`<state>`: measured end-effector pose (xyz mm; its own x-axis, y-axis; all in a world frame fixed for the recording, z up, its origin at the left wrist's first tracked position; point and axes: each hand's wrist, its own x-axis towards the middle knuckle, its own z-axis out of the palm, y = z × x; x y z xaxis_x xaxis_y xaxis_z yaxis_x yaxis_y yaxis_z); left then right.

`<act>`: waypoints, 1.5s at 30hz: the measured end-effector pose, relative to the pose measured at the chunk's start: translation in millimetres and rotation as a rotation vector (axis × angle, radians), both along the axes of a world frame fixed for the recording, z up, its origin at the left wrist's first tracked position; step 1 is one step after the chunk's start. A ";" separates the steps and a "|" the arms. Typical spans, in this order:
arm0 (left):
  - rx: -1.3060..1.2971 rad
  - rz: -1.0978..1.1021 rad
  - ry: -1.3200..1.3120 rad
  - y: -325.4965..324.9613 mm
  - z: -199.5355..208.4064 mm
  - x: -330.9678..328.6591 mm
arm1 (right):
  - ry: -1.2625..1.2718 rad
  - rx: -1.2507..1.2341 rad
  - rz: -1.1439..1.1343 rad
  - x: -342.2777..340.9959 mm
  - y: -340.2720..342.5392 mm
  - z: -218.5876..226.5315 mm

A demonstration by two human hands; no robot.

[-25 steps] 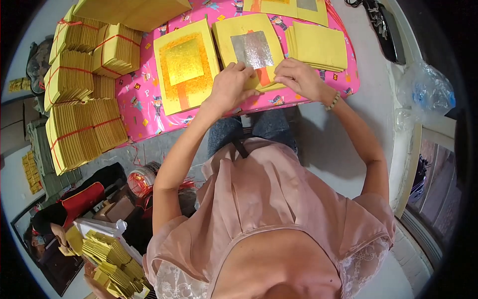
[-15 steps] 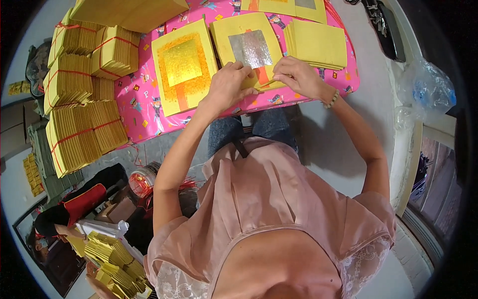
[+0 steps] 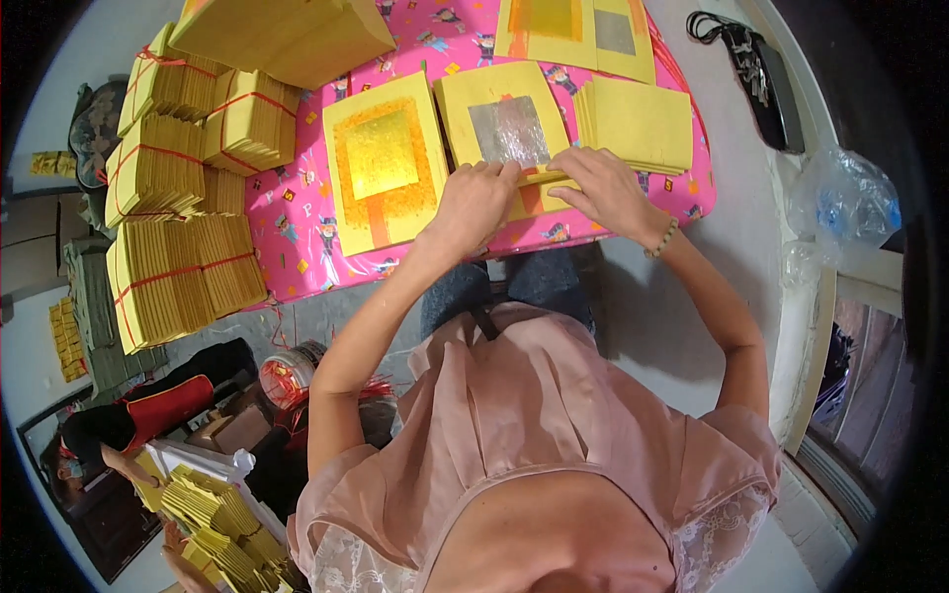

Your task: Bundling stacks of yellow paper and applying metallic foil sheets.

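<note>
In front of me lies a yellow paper sheet with a silver foil square [image 3: 512, 130] and an orange-red strip near its near edge. My left hand [image 3: 478, 203] and my right hand [image 3: 605, 193] grip a narrow roll of paper [image 3: 546, 178] curled up from that near edge. The roll now touches the near side of the foil. Fingertips of both hands press along it from left and right, and the thumbs are partly hidden. Left of it lies another yellow sheet with a gold square [image 3: 381, 158] on an orange patch. On the right is a stack of folded yellow papers [image 3: 638, 127].
A pink patterned cloth [image 3: 292, 267] covers the table. Red-tied yellow paper bundles [image 3: 183, 272] stand along its left side. More printed sheets [image 3: 568, 25] lie at the far edge. A co-worker's arm [image 3: 129, 466] shows at lower left. A clear plastic bag [image 3: 840, 193] hangs at right.
Both hands have rolled the sheet's near edge further away from me, up to the foil. The view has shifted slightly, so the table sits lower in it.
</note>
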<state>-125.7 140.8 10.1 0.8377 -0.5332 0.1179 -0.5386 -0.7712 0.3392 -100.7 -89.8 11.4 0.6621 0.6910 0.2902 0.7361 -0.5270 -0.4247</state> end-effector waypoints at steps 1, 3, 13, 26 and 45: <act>0.003 0.004 -0.011 0.4 4.6 3.2 | -0.100 -0.030 -0.020 2.4 1.8 1.4; 0.041 0.029 0.110 0.0 13.2 8.9 | -0.124 -0.023 -0.022 12.2 2.1 2.0; -0.059 0.052 -0.331 -16.7 17.8 15.3 | 0.048 0.000 -0.161 109.0 27.8 11.6; 0.069 0.123 -0.175 -9.7 -34.0 55.8 | -0.086 -0.281 -0.216 169.6 63.7 -24.3; 0.007 0.114 -0.132 -7.0 -45.0 63.5 | 0.103 -0.309 -0.105 172.1 83.2 -32.9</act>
<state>-62.3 133.8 -34.9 0.8703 -0.4368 0.2275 -0.4870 -0.8320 0.2656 71.5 -6.6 -21.5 0.7495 0.6620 0.0055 0.6324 -0.7134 -0.3018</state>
